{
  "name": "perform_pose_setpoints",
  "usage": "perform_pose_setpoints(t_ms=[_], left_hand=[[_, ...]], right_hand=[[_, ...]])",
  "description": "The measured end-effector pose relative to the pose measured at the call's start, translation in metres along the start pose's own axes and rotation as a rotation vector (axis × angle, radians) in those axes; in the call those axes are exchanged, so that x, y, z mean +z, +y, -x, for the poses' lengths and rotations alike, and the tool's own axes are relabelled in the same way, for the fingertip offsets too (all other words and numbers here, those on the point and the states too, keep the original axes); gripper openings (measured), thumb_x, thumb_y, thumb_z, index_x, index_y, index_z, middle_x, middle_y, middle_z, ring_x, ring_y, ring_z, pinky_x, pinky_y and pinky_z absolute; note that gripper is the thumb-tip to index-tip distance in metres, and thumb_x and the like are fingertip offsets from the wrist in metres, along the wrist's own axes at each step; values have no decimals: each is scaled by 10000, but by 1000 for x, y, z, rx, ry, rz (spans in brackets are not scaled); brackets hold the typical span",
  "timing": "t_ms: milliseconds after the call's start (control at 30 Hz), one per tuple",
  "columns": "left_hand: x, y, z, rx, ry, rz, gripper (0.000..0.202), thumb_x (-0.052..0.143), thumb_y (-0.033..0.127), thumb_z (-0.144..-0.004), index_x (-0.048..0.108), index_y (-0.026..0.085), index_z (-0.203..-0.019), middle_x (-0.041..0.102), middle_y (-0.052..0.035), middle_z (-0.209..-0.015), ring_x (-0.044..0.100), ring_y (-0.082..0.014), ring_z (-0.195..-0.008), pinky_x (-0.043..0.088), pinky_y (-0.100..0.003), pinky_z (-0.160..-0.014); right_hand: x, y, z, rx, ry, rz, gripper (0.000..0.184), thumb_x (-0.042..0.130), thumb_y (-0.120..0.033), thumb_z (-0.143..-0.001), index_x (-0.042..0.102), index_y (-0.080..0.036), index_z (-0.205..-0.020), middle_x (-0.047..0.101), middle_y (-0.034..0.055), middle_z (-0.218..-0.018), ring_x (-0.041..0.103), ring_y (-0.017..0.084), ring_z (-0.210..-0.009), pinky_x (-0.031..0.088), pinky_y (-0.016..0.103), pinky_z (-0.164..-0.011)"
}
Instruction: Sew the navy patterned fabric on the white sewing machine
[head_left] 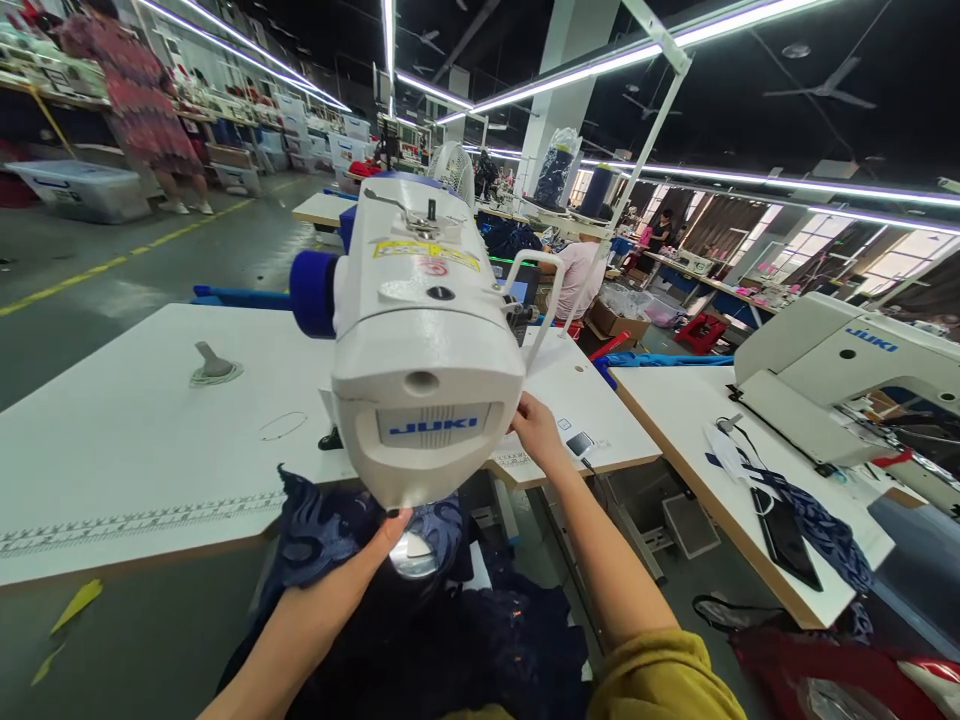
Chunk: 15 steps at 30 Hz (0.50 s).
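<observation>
In front of me stands a white sewing machine [427, 350] marked JUKI, its rounded end facing me and a blue handwheel [313, 293] on its left. Navy lace fabric [315, 545] bunches under the machine head and hangs down over my lap. My left hand [367, 560] grips this fabric just below the head, thumb on top, other fingers hidden. At the machine's right side, my right hand [536, 428] reaches behind the head with curled fingers. Their tips are out of sight, so whether they hold anything does not show.
The white tabletop [150, 400] bears a printed ruler and a grey stand-like piece [212, 360]. To the right, a second JUKI machine [847, 350] shares its table with a black phone [784, 535] and navy lace. Several people work farther back; a plastic bin [82, 190] sits left.
</observation>
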<state>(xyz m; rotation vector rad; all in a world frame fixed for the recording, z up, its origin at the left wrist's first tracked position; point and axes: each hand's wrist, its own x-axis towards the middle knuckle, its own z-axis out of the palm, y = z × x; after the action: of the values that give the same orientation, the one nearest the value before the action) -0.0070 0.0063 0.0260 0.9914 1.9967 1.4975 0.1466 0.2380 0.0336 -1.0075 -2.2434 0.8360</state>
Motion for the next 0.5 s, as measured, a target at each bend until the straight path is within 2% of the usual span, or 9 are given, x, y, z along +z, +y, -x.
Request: perform_pose_setpoints(t_ms=[67, 133, 200, 333, 500], left_hand=[[-1, 3, 1, -11, -16, -27, 335, 656, 513, -796, 715, 263, -1011, 736, -41, -1102, 628, -308, -1125, 377, -520, -1126], [-2, 4, 1, 15, -19, -67, 297, 658, 494, -797, 721, 266, -977, 743, -35, -1075, 634, -303, -1117, 395, -499, -1115], [-2, 1, 0, 27, -22, -91, 303, 672, 492, -787, 722, 275, -993, 738, -30, -1096, 622, -307, -1144, 413, -492, -1102], [-2, -3, -3, -14, -72, -72, 458, 651, 528, -805, 655, 289, -1195, 707, -34, -1199, 619, -296, -1162, 465, -482, -1060], [-1, -2, -3, -13, -77, -75, 521, 658, 521, -804, 615, 290, -1269, 726, -35, -1172, 645, -290, -1132, 484, -467, -1048]], right_hand=[[7, -15, 25, -2, -42, -221, 244, 439, -361, -939, 581, -174, -1007, 701, 42, -885, 684, 143, -771, 552, 275, -698], [14, -31, 50, 84, -130, -664, 255, 614, -424, -841, 595, -190, -943, 704, 30, -871, 695, 150, -771, 566, 279, -696], [21, -45, 70, 187, -194, -894, 299, 729, -432, -748, 610, -194, -883, 703, 20, -820, 694, 150, -739, 563, 267, -656], [30, -60, 86, 228, -174, -940, 308, 769, -420, -700, 611, -184, -818, 691, 17, -754, 662, 138, -671, 488, 212, -510], [36, -59, 86, 194, -131, -863, 242, 726, -379, -738, 605, -193, -832, 685, 13, -761, 637, 137, -665, 464, 222, -515]])
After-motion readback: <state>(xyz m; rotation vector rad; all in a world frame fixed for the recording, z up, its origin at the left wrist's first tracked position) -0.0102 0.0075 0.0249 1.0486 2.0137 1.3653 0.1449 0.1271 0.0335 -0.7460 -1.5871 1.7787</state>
